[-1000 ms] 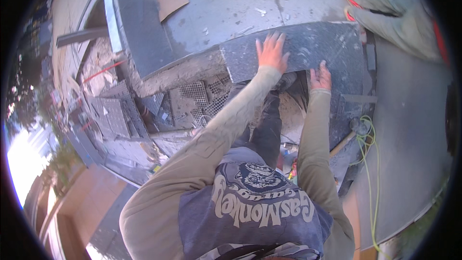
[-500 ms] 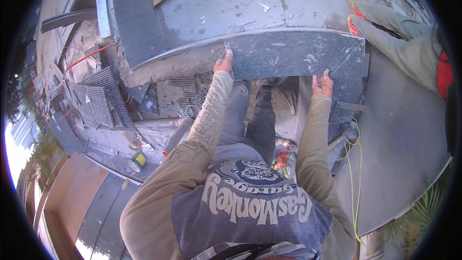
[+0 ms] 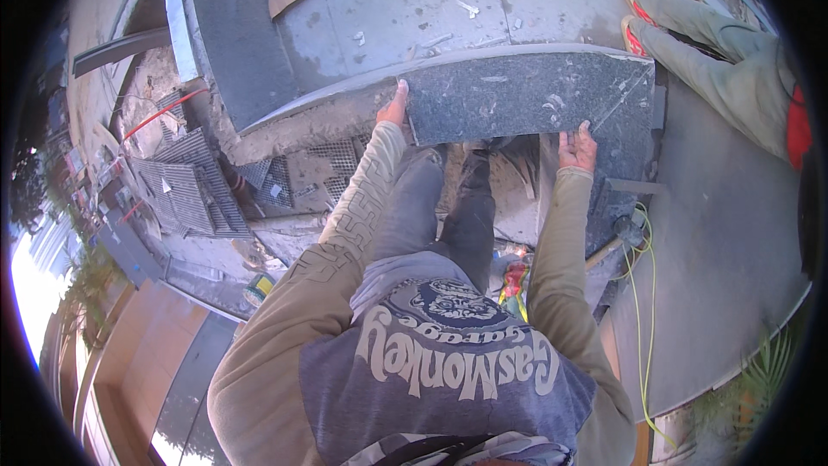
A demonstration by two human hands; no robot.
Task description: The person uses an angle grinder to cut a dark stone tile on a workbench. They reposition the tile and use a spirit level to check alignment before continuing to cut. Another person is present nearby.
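A dark grey speckled stone slab [image 3: 526, 95] lies across the curved concrete edge in front of me. My left hand [image 3: 395, 107] grips its left end, thumb up on the top corner. My right hand [image 3: 576, 148] holds the slab's near edge toward the right, fingers curled under it. Both my forearms in tan sleeves reach up to it, with my legs in grey trousers below.
Another dark stone slab [image 3: 237, 30] lies along the curve at upper left. Metal gratings [image 3: 185, 190] lie in the dug-out area to the left. Another person's legs [image 3: 716, 43] stand at upper right. A yellow-green cord [image 3: 642, 293] trails down the right, beside a concrete slab [image 3: 724, 242].
My left hand shifted from the top of the slab to its left end. The slab now sits a little lower and squarer along the concrete edge.
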